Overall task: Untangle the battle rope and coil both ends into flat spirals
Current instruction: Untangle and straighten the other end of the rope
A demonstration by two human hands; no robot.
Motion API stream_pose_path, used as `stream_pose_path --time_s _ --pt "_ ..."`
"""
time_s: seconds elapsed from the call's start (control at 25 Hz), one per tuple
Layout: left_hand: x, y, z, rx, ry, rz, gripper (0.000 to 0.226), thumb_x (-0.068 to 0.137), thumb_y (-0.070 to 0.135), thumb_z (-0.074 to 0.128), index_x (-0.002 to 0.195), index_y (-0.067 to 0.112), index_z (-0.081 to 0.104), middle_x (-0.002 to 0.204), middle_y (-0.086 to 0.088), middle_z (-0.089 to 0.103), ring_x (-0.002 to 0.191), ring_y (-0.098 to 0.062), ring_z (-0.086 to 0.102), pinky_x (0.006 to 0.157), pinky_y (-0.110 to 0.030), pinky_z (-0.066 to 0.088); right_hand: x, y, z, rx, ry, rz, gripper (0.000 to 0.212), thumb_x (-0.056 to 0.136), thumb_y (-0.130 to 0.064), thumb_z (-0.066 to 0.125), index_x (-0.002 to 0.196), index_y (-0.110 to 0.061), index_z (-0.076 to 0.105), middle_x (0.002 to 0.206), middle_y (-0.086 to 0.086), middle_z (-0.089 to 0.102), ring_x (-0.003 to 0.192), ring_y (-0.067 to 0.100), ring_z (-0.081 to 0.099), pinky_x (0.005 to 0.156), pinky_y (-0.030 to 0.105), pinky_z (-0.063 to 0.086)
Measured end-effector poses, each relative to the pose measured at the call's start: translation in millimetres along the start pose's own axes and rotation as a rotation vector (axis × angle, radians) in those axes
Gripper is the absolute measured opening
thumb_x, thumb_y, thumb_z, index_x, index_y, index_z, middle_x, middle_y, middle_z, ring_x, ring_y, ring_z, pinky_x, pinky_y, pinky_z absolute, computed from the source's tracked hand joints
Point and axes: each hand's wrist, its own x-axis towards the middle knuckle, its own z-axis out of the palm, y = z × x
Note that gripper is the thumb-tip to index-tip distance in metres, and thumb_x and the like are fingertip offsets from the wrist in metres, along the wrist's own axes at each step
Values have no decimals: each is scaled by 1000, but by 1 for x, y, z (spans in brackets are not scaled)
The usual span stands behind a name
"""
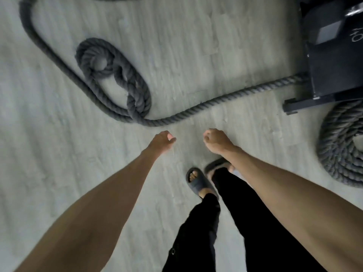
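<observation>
The battle rope [94,55] lies on the floor [196,46], tangled in a loop at upper left of the frame; one coiled end [334,150] rests at the right edge. Left grip [163,141] and right grip [215,140] hang loosely curled, holding nothing.

This looks like a gym or home workout room. A thick grey battle rope [216,101] lies across the floor [59,154], one part bunched in a loose tangle [110,75], another wound into a flat coil [337,146] at the right edge. The rope runs up to the foot of a black metal machine [334,71] with a square grey plate and a white marking too blurred to read surely. The floor is pale wood-look planking, bare and smooth. The person wears grey slides [196,183] and black trousers, which suits a casual or private training space.
</observation>
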Motion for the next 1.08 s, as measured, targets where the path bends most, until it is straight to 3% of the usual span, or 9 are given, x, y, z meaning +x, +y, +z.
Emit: stream_pose_path --time_s 0.16,0.24,0.4,0.52,0.64,0.72,0.84,0.96,1.08 --pt "12 -61 -62 -62 -2 -90 37 97 43 55 121 14 60 131 -8 57 109 -23 59 87 -31 49 35 -83 19 28 -58 -2 31 101 -21 45 122 -9 64 114 12 71 100 29 69 90 38 56" --pt "32 -84 -100 -141 8 -127 36 96 42 56 118 14 61 127 -9 61 109 -25 62 93 -36 52 64 -126 31 18 -82 -16 34 102 -22 46 127 -8 63 120 14 69 108 30 66 93 37 54" --pt "112 -120 -161 -181 53 -101 35 98 33 55 119 6 63 118 -12 66 109 -29 64 88 -36 51 145 -202 71 -8 -120 -53 37 103 -26 45 130 -7 62 129 15 65 121 33 60 98 37 49" --pt "175 -154 -177 -136 79 -62 32 98 27 54 110 1 68 111 -17 70 109 -32 64 90 -38 50 211 -237 116 -57 -131 -56 34 102 -25 46 121 -3 63 125 18 65 120 37 59 92 36 47" --pt "238 -201 -171 -63 40 -33 32 100 22 52 122 3 64 124 -13 65 117 -29 60 98 -38 48 279 -257 174 -38 -143 6 25 100 -26 47 101 -4 60 109 17 65 112 36 62 76 32 40" --pt "281 -233 -163 45 31 -5 33 99 14 48 129 3 58 130 -15 61 119 -29 59 99 -38 48 319 -260 215 18 -144 91 40 100 -37 52 118 -1 59 119 15 64 112 34 62 78 32 43" --pt "344 -270 -155 317 66 190 41 96 10 51 137 6 51 134 -16 57 125 -30 52 107 -38 42 361 -263 265 120 -12 216 75 90 -50 66 139 0 39 135 18 56 125 37 55 98 44 49" --pt "373 -288 -144 574 27 343 57 95 43 57 143 16 43 142 -10 50 131 -29 44 110 -42 36 369 -263 287 152 227 195 74 86 -52 69 130 -1 40 126 18 60 119 37 58 95 45 50" --pt "371 -281 -145 855 -42 327 86 80 83 41 143 25 40 141 -13 45 129 -33 41 104 -46 36 343 -269 273 51 412 115 57 85 -60 59 111 -10 49 100 12 68 93 35 67 79 41 51"
